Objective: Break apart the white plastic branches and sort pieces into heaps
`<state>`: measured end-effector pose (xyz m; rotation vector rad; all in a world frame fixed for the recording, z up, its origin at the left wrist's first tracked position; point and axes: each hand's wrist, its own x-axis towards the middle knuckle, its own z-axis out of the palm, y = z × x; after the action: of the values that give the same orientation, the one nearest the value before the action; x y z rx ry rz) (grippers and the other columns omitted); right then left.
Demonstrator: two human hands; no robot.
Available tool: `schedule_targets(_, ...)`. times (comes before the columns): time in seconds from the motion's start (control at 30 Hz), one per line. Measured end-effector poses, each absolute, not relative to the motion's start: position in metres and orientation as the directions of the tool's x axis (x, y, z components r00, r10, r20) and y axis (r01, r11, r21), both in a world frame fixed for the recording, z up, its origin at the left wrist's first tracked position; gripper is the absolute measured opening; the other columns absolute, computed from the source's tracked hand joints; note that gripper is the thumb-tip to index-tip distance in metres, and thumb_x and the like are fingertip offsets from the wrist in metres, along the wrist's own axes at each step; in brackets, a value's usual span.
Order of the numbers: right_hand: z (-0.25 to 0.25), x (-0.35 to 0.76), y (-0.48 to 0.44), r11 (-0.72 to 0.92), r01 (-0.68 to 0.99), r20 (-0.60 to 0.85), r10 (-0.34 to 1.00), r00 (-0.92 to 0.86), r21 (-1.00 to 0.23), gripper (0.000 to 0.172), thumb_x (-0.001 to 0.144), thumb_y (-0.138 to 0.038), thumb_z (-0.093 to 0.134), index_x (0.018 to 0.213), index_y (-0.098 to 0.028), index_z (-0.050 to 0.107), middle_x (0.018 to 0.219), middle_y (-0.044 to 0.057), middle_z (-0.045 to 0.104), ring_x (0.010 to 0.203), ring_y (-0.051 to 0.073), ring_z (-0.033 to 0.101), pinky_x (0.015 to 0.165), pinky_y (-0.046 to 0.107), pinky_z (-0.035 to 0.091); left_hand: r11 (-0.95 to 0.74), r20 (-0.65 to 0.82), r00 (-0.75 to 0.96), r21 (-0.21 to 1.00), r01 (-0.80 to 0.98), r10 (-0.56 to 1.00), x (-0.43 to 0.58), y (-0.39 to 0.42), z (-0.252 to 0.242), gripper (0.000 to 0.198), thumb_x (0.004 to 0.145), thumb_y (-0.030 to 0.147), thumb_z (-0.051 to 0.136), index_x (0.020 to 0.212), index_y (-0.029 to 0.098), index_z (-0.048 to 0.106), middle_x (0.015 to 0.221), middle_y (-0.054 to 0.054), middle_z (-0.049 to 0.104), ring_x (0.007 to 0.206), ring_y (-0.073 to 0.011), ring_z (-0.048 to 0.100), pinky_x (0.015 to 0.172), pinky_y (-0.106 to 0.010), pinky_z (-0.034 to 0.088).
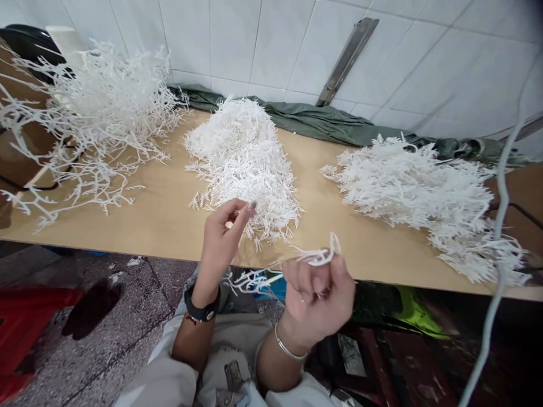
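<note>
My right hand (318, 297) is closed around a white branched plastic sprig (316, 257), whose twigs stick out above and to the left of the fist. My left hand (223, 232) is raised beside it, thumb and fingertips pinched together at the near edge of the middle pile of white plastic pieces (244, 158); whatever it pinches is too small to make out. Both hands hover over the front edge of the wooden table (161, 209).
A loose heap of larger white branching frames (89, 118) lies at the left, another dense white pile (424, 192) at the right. Green cloth (322, 121) runs along the tiled wall. A white cable (498, 226) hangs at the right. Red object (25, 322) on the floor.
</note>
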<state>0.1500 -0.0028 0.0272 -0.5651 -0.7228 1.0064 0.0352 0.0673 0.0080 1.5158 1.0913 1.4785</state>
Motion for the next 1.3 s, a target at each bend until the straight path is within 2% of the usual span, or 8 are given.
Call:
schedule_targets(0.13, 0.024, 0.146, 0.000, 0.287, -0.515, 0.167, 0.949, 0.267, -0.808, 0.054, 0.083, -0.056, 0.057, 0.046, -0.018, 0.044, 0.036, -0.006, 0.031, 0.032, 0.004, 0.024, 0.036, 0.021, 0.020, -0.315, 0.425, -0.110, 0.798, 0.513, 0.898, 0.030, 0.087, -0.009, 0.030, 0.084, 0.034, 0.065, 0.111, 0.022, 0.066, 0.111, -0.010, 0.066, 0.090, -0.0231, 0.060, 0.083, -0.041, 0.046)
schedule_targets(0.23, 0.021, 0.146, 0.001, 0.238, -0.543, 0.122, 0.963, 0.241, -0.805, 0.054, 0.081, -0.057, 0.058, 0.046, -0.018, 0.045, 0.035, -0.006, 0.031, 0.032, 0.004, 0.026, 0.036, 0.020, 0.021, -0.326, 0.475, -0.118, 0.743, 0.585, 0.872, 0.029, 0.090, -0.011, 0.027, 0.090, 0.037, 0.056, 0.105, 0.020, 0.070, 0.113, -0.012, 0.068, 0.108, -0.0282, 0.058, 0.096, -0.049, 0.041)
schedule_targets(0.43, 0.015, 0.144, 0.004, 0.244, -0.563, 0.096, 0.955, 0.279, -0.789, 0.055, 0.081, -0.049, 0.063, 0.044, -0.017, 0.039, 0.035, -0.008, 0.030, 0.031, 0.002, 0.024, 0.035, 0.019, 0.019, -0.548, 0.538, 0.115, 0.832, 0.087, 0.835, 0.034, 0.055, 0.019, 0.028, 0.097, 0.031, 0.046, 0.115, 0.028, 0.067, 0.119, -0.005, 0.068, 0.113, -0.0190, 0.059, 0.098, -0.042, 0.044)
schedule_targets(0.57, 0.009, 0.138, 0.003, 0.335, -0.473, 0.122, 0.896, 0.426, -0.815, 0.052, 0.086, -0.044, 0.060, 0.045, -0.017, 0.045, 0.037, -0.006, 0.036, 0.031, 0.002, 0.027, 0.034, 0.019, 0.019, -0.569, 0.595, 0.289, 0.803, -0.175, 0.750, 0.039, 0.033, 0.027, 0.025, 0.085, 0.017, 0.066, 0.105, 0.029, 0.073, 0.106, -0.004, 0.074, 0.097, -0.0185, 0.066, 0.088, -0.037, 0.050)
schedule_targets(0.8, 0.013, 0.135, 0.001, 0.363, -0.597, 0.308, 0.931, 0.196, -0.715, 0.057, 0.093, -0.035, 0.047, 0.043, -0.017, 0.027, 0.031, -0.008, 0.023, 0.027, 0.003, 0.018, 0.033, 0.021, 0.014, 0.004, 0.226, 0.366, 0.846, -0.533, 0.903, 0.038, 0.034, 0.016, 0.006, 0.077, 0.022, 0.075, 0.076, 0.025, 0.079, 0.079, -0.004, 0.077, 0.068, -0.0113, 0.067, 0.062, -0.019, 0.052)
schedule_targets(0.97, 0.021, 0.133, 0.007, 0.376, -0.809, 0.529, 0.843, 0.096, -0.452, 0.054, 0.096, -0.026, 0.033, 0.045, -0.019, 0.018, 0.027, -0.009, 0.012, 0.024, 0.005, 0.009, 0.028, 0.022, 0.011, 0.267, 0.080, 0.501, 0.768, -0.582, 0.862, 0.047, 0.031, 0.023, 0.009, 0.073, 0.028, 0.078, 0.075, 0.020, 0.080, 0.077, -0.005, 0.077, 0.073, -0.0146, 0.070, 0.073, -0.021, 0.054)
schedule_targets(1.2, 0.012, 0.152, 0.007, 0.276, -0.959, 0.666, 0.705, 0.245, 0.061, 0.040, 0.091, -0.018, 0.026, 0.051, -0.021, 0.022, 0.038, -0.008, 0.028, 0.026, 0.000, 0.021, 0.033, 0.014, 0.019, 0.175, 0.006, 0.229, 0.626, -0.760, 0.973, 0.041, 0.039, 0.025, 0.015, 0.063, 0.034, 0.084, 0.066, 0.022, 0.076, 0.063, 0.003, 0.072, 0.053, -0.0050, 0.063, 0.058, -0.013, 0.053)
schedule_targets(1.3, 0.019, 0.172, -0.005, 0.536, -0.836, 0.597, 0.710, 0.374, -0.114, 0.039, 0.092, -0.021, 0.030, 0.055, -0.020, 0.021, 0.035, -0.010, 0.024, 0.026, 0.000, 0.016, 0.035, 0.016, 0.017, -0.100, 0.109, -0.021, 0.805, -0.585, 0.994, 0.034, 0.047, 0.019, 0.012, 0.067, 0.030, 0.082, 0.072, 0.021, 0.076, 0.076, -0.001, 0.076, 0.069, -0.0106, 0.070, 0.068, -0.019, 0.057)
